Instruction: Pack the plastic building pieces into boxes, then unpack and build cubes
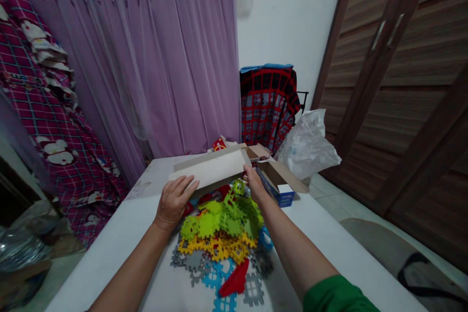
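My left hand lies over the near left edge of a pale cardboard box, fingers on top and thumb hidden. At the box's right end, my right hand grips the corner. The box is raised and tilted over the far side of a pile of interlocking plastic building pieces. Lime-green pieces are heaped on top, with yellow pieces in front. Nearest me lie grey pieces, blue pieces and a red piece. What the box contains cannot be seen.
Right of the pile stands an open blue box with its flap out. Behind it, a clear plastic bag rests by the white table's edge. More cartons sit at the back, before a purple curtain. A wooden wardrobe rises at right.
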Available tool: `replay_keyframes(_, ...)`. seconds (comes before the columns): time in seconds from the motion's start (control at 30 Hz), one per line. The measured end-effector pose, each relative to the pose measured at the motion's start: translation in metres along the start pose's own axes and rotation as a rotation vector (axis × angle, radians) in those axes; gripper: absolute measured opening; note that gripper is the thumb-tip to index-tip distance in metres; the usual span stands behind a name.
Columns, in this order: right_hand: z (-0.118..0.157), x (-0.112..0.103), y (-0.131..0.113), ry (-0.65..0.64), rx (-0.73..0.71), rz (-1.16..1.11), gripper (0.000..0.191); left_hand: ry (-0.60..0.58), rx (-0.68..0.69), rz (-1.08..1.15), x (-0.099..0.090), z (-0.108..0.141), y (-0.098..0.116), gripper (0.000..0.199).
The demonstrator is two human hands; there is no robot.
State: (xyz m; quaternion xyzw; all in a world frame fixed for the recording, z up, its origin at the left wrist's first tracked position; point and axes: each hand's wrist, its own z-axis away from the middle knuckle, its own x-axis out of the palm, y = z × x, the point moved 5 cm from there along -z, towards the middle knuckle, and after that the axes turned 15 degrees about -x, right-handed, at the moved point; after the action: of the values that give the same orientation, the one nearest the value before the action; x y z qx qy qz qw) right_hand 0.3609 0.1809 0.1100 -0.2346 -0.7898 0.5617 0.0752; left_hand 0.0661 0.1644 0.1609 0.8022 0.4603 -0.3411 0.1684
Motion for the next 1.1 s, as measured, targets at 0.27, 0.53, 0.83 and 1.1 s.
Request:
replay_keyframes(0.27, -0.006, 0.013, -0.014, -0.029, 0.079, -0.068, 0.050, -0.199, -0.391, 0.039, 0.008, 0.000, -0.026, 0.047)
replay_keyframes(0.53, 0.029, -0.019, -0.007, -0.059, 0.065, -0.061, 0.043, -0.291, -0.857, -0.108, 0.004, 0.015, -0.107, 0.042)
replay_keyframes(0.83, 0.063, -0.068, 0.038, 0.062, 0.091, -0.013, 0.048, -0.420, -1.065, -0.181, 0.003, 0.038, -0.154, 0.035)
replay_keyframes(1.1, 0.080, -0.089, 0.038, 0.113, 0.118, -0.010, 0.048, -0.482, -1.073, -0.263, 0.012, 0.056, -0.150, 0.038)
